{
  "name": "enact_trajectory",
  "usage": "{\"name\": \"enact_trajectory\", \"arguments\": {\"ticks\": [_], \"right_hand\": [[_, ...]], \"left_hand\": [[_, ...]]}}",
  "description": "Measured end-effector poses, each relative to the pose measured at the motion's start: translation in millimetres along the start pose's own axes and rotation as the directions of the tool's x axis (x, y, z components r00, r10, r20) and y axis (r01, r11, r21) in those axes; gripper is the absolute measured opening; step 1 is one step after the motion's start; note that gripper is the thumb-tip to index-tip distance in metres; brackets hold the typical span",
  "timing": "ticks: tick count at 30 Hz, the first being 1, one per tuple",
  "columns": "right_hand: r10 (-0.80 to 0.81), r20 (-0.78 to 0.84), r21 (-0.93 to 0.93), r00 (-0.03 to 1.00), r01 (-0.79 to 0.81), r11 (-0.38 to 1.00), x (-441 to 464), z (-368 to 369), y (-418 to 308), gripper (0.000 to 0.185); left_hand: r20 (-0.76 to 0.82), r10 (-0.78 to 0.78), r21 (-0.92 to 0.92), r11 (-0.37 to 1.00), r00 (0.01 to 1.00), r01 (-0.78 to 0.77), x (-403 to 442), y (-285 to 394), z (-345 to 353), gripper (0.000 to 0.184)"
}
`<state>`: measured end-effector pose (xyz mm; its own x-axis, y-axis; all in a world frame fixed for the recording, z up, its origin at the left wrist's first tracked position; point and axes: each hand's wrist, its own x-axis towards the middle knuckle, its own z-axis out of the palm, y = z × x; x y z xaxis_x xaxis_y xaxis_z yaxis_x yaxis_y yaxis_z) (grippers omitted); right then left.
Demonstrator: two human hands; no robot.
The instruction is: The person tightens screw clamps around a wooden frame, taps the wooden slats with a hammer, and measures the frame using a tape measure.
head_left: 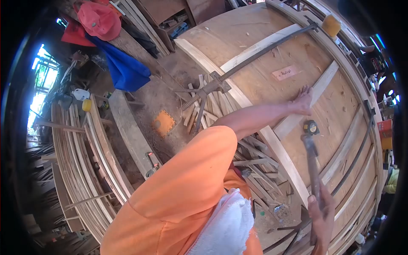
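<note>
My right hand (321, 214) is closed around the wooden handle of a hammer (313, 170), at the lower right. The hammer's head is blurred and points away from me, over the plywood panel (276, 51). Just beyond the head lies a black and yellow tape measure (311, 127). My bare foot (302, 102) rests on the panel, partly over a pale wooden strip (325, 82). My left hand does not show.
A long bar clamp (259, 53) crosses the framed panel. Beneath its near edge lies a heap of wood offcuts (259, 157). Long boards (78, 157) are stacked at left. A pink cap (98, 20) and blue cloth (123, 63) hang at upper left.
</note>
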<state>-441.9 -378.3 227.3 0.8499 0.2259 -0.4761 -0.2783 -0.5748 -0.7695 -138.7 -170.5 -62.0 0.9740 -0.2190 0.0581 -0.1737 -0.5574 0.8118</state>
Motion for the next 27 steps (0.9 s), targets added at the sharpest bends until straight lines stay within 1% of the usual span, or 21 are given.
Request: {"name": "enact_trajectory", "arguments": {"ticks": [1,2,4,5,7,8,9,10,11,13,14,16,17,19,20,21,23,24,25,26,27], "right_hand": [[0.002,0.001,-0.003,1.0,-0.002,1.0,-2.4,1.1,4.4,0.063],[-0.084,0.043,-0.141,0.996,0.089,0.986,-6.9,3.5,11.8,0.064],[-0.175,0.187,-0.301,0.967,0.226,0.926,-18.1,9.9,1.7,0.062],[-0.177,0.18,-0.3,0.968,0.225,0.927,-19.4,16.3,0.3,0.062],[-0.236,0.323,-0.537,0.916,0.383,0.751,-21.3,31.2,5.2,0.065],[-0.263,0.355,-0.56,0.897,0.43,0.708,-21.9,42.4,8.7,0.067],[-0.289,0.387,-0.579,0.876,0.474,0.663,-21.3,53.6,11.9,0.068],[-0.271,0.419,-0.607,0.867,0.489,0.626,-20.1,61.6,25.2,0.069],[-0.237,0.381,-0.621,0.894,0.437,0.65,-17.7,67.9,37.0,0.069],[-0.252,0.404,-0.672,0.879,0.472,0.571,-9.5,79.5,55.0,0.069],[-0.248,0.396,-0.677,0.884,0.463,0.572,-11.3,85.2,63.6,0.069],[-0.365,0.312,-0.731,0.877,0.467,0.497,-12.9,94.1,72.1,0.067],[-0.369,0.308,-0.734,0.877,0.466,0.494,-16.3,96.8,73.7,0.067],[-0.456,0.496,-0.639,0.739,0.666,0.384,-26.5,105.5,65.6,0.068],[-0.415,0.562,-0.63,0.716,0.695,0.346,-31.6,107.6,60.8,0.065],[-0.414,0.56,-0.631,0.717,0.694,0.347,-28.2,103.8,65.7,0.065],[-0.493,0.557,-0.646,0.669,0.721,0.249,-7.2,81.4,80.9,0.059],[-0.354,0.421,-0.7,0.835,0.547,0.458,15.1,63.8,67.9,0.059],[-0.302,0.298,-0.855,0.906,0.394,0.338,13.0,58.0,57.0,0.059],[-0.366,0.284,-0.814,0.886,0.424,0.397,6.5,65.3,65.0,0.06],[-0.431,0.262,-0.758,0.863,0.461,0.462,0.8,78.0,74.9,0.062]], "left_hand": [[0.012,-0.007,0.022,1.0,1.0,0.007,0.2,-0.3,-0.8,0.128],[0.023,-0.014,0.046,0.999,1.0,0.013,-0.7,-0.5,-1.8,0.128],[0.029,-0.016,0.101,0.995,0.999,0.013,-5.6,5.0,-12.6,0.129],[0.042,-0.018,0.155,0.988,0.999,0.012,-9.2,9.7,-15.7,0.13],[-0.032,-0.015,0.207,0.978,0.999,0.021,7.3,-15.2,3.3,0.131],[-0.106,0.008,0.125,0.992,0.994,0.005,3.5,-21.7,6.6,0.127],[-0.103,0.042,0.184,0.983,0.994,-0.022,-3.3,-11.1,-1.2,0.121],[-0.068,0.058,0.188,0.981,0.996,-0.044,-7.8,0.5,-10.0,0.114],[-0.082,0.088,0.169,0.983,0.993,-0.073,-8.7,5.2,-11.2,0.114],[-0.134,0.109,0.212,0.974,0.985,-0.079,-14.3,10.1,-12.2,0.116],[-0.13,0.116,0.207,0.974,0.985,-0.088,-12.4,8.4,-8.2,0.116],[-0.111,0.118,0.163,0.982,0.987,-0.099,-9.3,0.7,-9.0,0.119],[-0.113,0.123,0.165,0.981,0.986,-0.104,-5.9,-1.8,-8.9,0.119],[-0.095,0.123,0.17,0.98,0.988,-0.105,-9.5,2.4,-9.5,0.12],[-0.094,0.125,0.17,0.98,0.988,-0.108,-12.2,4.2,-9.3,0.12],[-0.1,0.121,0.175,0.979,0.988,-0.102,-15.2,7.9,-10.9,0.118],[-0.108,0.127,0.184,0.977,0.986,-0.106,-11.1,13.1,-19.6,0.117],[-0.091,0.123,0.18,0.978,0.988,-0.105,-11.9,14.4,-22.6,0.114],[-0.07,0.113,0.168,0.981,0.991,-0.1,-17.7,16.9,-19.2,0.11],[-0.091,0.126,0.171,0.979,0.988,-0.109,-7.3,17.7,-23.0,0.11],[-0.163,0.188,0.224,0.963,0.968,-0.149,-3.3,13.1,-24.9,0.105]]}}
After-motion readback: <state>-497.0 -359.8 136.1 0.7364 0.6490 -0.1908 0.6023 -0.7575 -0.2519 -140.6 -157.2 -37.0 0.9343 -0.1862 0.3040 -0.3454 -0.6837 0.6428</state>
